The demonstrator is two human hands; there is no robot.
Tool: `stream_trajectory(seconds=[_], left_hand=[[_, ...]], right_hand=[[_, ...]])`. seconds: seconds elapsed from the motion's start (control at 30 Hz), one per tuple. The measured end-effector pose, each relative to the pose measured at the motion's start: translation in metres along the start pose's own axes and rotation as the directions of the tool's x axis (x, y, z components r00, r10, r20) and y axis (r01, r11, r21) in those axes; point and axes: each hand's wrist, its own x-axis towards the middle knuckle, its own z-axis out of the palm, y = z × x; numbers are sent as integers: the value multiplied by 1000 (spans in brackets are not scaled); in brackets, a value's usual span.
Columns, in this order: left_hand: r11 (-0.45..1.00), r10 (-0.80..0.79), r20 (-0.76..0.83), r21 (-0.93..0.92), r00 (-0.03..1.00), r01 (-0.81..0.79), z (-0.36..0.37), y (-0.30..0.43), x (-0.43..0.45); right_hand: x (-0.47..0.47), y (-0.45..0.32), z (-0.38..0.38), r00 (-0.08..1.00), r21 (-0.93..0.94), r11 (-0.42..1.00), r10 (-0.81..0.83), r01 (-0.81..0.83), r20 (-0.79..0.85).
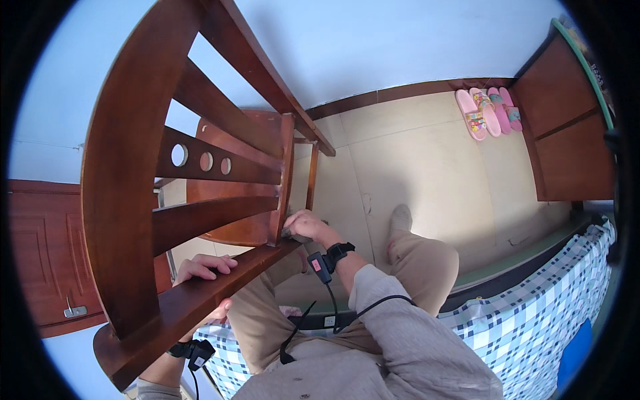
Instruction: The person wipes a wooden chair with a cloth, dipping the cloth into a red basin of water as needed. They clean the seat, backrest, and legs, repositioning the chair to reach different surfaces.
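A brown wooden chair [125, 165], its slatted back towards me, fills the left of the view. My left hand [207, 270] grips the near side post of the chair back, with the fingers over its top edge and the thumb below. My right hand [307, 226] is at the far end of that post, by the lower cross rail, and holds a grey cloth [299, 237] against the wood. The cloth is mostly hidden by my fingers. Beyond the slats shows the wooden seat [240, 220]. Each wrist wears a black strap with a small cabled device.
Pink slippers [489, 114] stand by the wall, beside a brown wooden cabinet [570, 125]. A checked blue and white cloth [530, 330] covers what I sit on. A brown door [50, 255] is at the left. My legs are spread over the tiled floor [425, 155].
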Motion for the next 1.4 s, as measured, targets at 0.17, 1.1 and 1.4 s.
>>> stream_trajectory(seconds=[0.17, 1.1, 1.4], left_hand=[[996, -58, -18, 74, 998, 59, 2, 6, 0], [1000, -5, -9, 9, 1000, 5, 2, 3, 2], [982, -112, -89, 144, 990, 124, 30, 39, 8]], right_hand=[[-10, -5, -2, 973, 707, 700, 218, -105, -71], [81, -37, -94, 927, 860, 411, 86, 302, -366], [-21, -41, -96, 570, 748, 526, 494, 405, -656]])
